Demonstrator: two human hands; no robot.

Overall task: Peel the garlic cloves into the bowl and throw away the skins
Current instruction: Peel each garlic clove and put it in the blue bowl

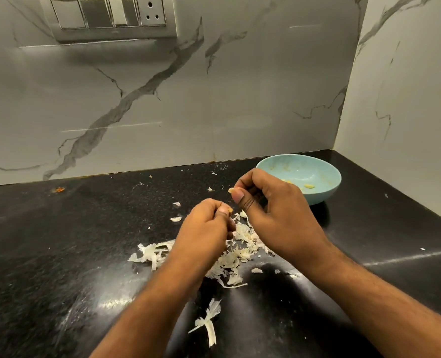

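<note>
Two hands above black table (59, 241), close together but not touching. Left hand (206, 228) curled, thumb and fingers pinching a small garlic piece (230, 210). Right hand (273, 210) curled too, pinching a garlic clove (231, 190) at thumb tip, just left of the bowl (325, 192). Bowl light blue, near the wall corner, a few peeled cloves (309, 186) inside. Skins (242, 244) piled on table under and between the hands, loose skin strip (209, 321) nearer the camera. Switch panel (108, 16) on marble wall.
</note>
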